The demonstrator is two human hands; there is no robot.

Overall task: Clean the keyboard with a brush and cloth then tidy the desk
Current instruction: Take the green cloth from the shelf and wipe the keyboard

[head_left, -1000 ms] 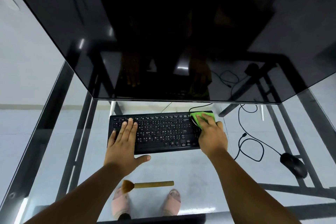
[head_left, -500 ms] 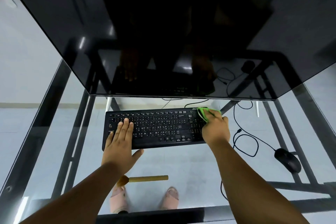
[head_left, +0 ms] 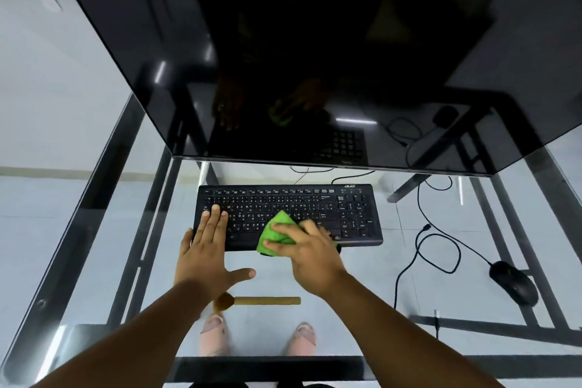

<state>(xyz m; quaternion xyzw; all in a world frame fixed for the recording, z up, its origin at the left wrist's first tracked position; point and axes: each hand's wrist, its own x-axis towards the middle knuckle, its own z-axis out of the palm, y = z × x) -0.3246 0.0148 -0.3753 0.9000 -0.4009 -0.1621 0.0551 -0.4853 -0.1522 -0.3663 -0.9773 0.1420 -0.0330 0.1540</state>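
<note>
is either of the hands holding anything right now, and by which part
The right hand grips the green cloth by its near right edge. The left hand holds nothing.

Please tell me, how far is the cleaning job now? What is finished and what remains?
Brushing looks done: the brush lies set down on the glass desk. In hand: the right hand presses the green cloth on the keyboard, while the left hand rests flat on its left end. Left: finishing the wipe and tidying brush, cloth and mouse.
</note>
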